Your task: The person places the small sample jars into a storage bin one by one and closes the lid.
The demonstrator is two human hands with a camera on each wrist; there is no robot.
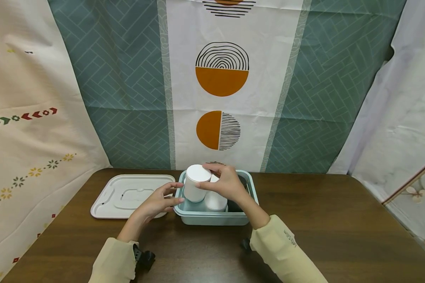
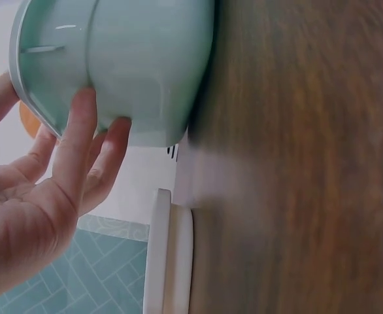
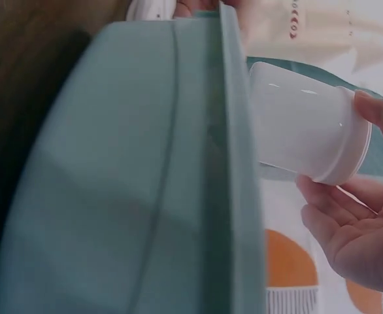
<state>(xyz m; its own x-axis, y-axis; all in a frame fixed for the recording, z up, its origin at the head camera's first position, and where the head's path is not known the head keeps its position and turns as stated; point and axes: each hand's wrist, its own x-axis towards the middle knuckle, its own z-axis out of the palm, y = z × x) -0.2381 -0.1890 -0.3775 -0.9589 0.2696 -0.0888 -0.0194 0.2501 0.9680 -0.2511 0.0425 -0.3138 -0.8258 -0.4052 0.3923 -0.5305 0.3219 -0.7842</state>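
Note:
A white lidded jar (image 1: pixel 196 188) stands out of a light blue-green plastic bin (image 1: pixel 216 220), tilted slightly. My right hand (image 1: pixel 226 182) pinches it near its lid between thumb and fingers; the right wrist view shows the jar (image 3: pixel 299 121) above the bin's rim. At the bin's left side is my left hand (image 1: pixel 160 201), its fingers spread and slightly bent. In the left wrist view its fingertips touch or nearly touch the bin's outer wall (image 2: pixel 146 72). Inside the bin are another white jar (image 1: pixel 215 202), a partly hidden white item behind it, and something dark on the right.
A white rectangular lid (image 1: pixel 118 208) lies flat on the brown wooden table (image 1: pixel 304 228), left of the bin. A patterned curtain (image 1: pixel 221 118) hangs behind the table's far edge, and light cloths hang on both sides.

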